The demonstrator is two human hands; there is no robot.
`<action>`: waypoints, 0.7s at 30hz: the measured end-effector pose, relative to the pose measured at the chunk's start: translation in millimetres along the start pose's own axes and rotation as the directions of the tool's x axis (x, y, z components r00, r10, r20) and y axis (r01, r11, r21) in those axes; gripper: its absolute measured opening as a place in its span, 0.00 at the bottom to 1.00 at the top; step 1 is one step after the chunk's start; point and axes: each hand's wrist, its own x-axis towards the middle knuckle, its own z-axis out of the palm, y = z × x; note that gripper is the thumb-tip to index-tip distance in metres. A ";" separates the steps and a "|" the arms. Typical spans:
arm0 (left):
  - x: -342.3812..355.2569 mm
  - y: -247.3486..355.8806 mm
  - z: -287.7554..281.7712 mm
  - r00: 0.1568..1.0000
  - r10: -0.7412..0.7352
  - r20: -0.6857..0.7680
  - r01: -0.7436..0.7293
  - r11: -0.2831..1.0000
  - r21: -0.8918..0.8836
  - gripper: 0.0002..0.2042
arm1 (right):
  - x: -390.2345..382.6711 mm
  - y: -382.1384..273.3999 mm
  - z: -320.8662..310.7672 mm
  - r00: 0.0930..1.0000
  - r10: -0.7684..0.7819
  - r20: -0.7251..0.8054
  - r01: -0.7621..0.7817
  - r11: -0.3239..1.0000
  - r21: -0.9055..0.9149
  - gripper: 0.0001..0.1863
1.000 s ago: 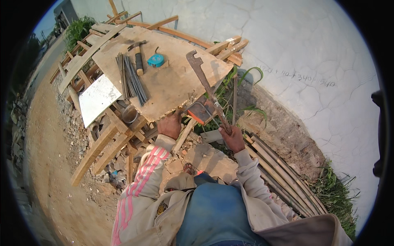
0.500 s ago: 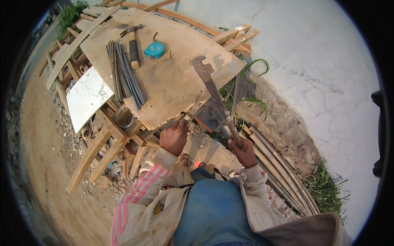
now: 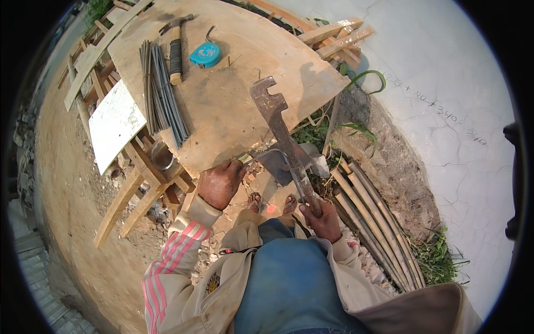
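Note:
My right hand [image 3: 322, 219] is closed around the lower end of a rusty rebar bender [image 3: 280, 123], whose notched head points up and away over the board. A thin bent steel rod [image 3: 263, 153] runs from my left hand [image 3: 218, 184] to the bender's shaft, then turns down beside it toward my right hand. My left fingers are wrapped round the rod's left end, by the board's near edge. Whether my right fingers also press on the rod is hard to see.
On the plywood board [image 3: 233, 111] lie a claw hammer [image 3: 176, 53], a teal tape measure [image 3: 205, 55] and a bundle of steel rods [image 3: 162, 92]. A white panel [image 3: 117, 127] and timber legs [image 3: 119, 206] stand left. Bamboo poles [image 3: 378, 222] lie right, below a white wall [image 3: 439, 72].
Both hands have come slightly nearer to me, with the rod and bender. The bender's head has shifted left a little and stands more upright. The view has shifted too, and both feet now show.

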 end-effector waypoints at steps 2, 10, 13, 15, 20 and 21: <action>0.9 -2.0 0.3 1.000 0.011 -0.004 -0.011 1.000 0.019 0.11 | 0.1 4.3 0.1 0.996 0.080 0.039 -0.085 0.986 0.147 0.17; 2.4 -13.2 6.3 0.985 0.114 -0.131 -0.113 0.994 0.012 0.12 | 3.9 7.3 -1.9 0.986 0.140 0.092 -0.162 0.931 0.326 0.16; 2.0 -13.5 6.5 0.987 0.108 -0.123 -0.105 0.994 0.029 0.12 | 5.5 4.6 -5.5 0.988 0.101 0.115 -0.133 0.940 0.314 0.15; 0.9 -12.7 6.0 0.983 0.114 -0.146 -0.110 0.993 0.037 0.12 | 6.7 3.9 -5.8 0.991 0.056 0.120 -0.092 0.943 0.319 0.13; -1.0 -15.0 4.7 0.949 0.186 -0.256 -0.166 0.981 0.098 0.14 | 8.4 3.2 -4.4 0.990 0.080 0.116 -0.111 0.949 0.295 0.15; -1.8 -15.4 5.4 0.942 0.199 -0.270 -0.173 0.978 0.115 0.14 | 7.9 2.6 -3.9 0.988 0.084 0.132 -0.117 0.955 0.271 0.16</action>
